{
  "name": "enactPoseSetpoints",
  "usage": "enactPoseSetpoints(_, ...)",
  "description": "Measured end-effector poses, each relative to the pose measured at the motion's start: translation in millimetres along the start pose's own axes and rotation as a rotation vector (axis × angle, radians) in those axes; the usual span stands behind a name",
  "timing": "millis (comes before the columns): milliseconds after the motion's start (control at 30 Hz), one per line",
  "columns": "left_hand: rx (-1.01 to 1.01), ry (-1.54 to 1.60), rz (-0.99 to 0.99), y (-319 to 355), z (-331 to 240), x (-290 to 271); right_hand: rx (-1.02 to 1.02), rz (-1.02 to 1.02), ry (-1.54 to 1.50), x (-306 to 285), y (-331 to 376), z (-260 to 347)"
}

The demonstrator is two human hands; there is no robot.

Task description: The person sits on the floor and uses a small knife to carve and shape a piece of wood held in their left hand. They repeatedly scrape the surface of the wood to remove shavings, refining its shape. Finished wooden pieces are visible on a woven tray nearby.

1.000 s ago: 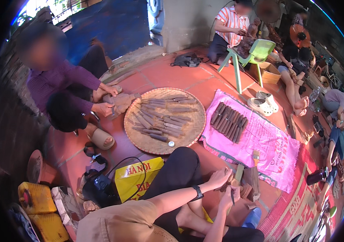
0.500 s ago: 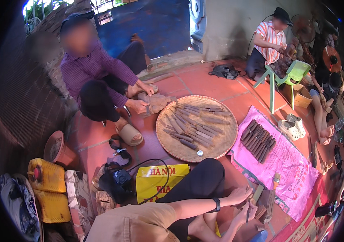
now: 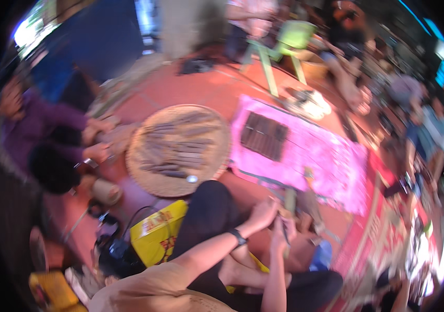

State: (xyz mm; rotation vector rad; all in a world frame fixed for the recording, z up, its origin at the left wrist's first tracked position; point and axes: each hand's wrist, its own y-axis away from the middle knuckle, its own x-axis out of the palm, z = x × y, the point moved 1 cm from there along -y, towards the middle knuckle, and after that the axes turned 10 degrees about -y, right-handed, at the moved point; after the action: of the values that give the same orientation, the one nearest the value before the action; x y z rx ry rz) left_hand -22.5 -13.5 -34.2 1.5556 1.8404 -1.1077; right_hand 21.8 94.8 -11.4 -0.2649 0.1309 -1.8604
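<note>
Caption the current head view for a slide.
Left hand and right hand close together, the right gripping a thin stick, near a tray of brown pieces and a pink sheet.

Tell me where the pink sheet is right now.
In the head view, the pink sheet lies right of centre, just right of the round woven tray and ahead of the person's hands.

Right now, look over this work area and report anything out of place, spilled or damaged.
A small, round, whitish object sits near the edge of the woven tray, odd among the slim brown pieces there. I see nothing spilled or broken, though motion blur would hide finer damage.
</note>
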Motion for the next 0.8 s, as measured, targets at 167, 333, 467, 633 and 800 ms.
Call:
enactPoseSetpoints(167, -0.377, 0.242, 0.106, -9, -13, -12, 0.062, -0.026, 0.076, -11, 0, 5)
enactPoseSetpoints(333, -0.394, 0.291, 0.145, -6, -3, -4, 0.094, -0.021, 0.079, -4, -1, 22)
enactPoseSetpoints(467, -0.4, 0.347, 0.182, -7, -9, -7, 0.073, -0.016, 0.12, -16, 1, 13)
enactPoseSetpoints(633, -0.406, 0.341, 0.19, -6, -13, -14, 0.042, -0.06, -0.008, -6, 0, 16)
enactPoseSetpoints(800, -0.408, 0.377, 0.193, -5, -12, -15, 0.013, 0.018, 0.126, -11, 3, 13)
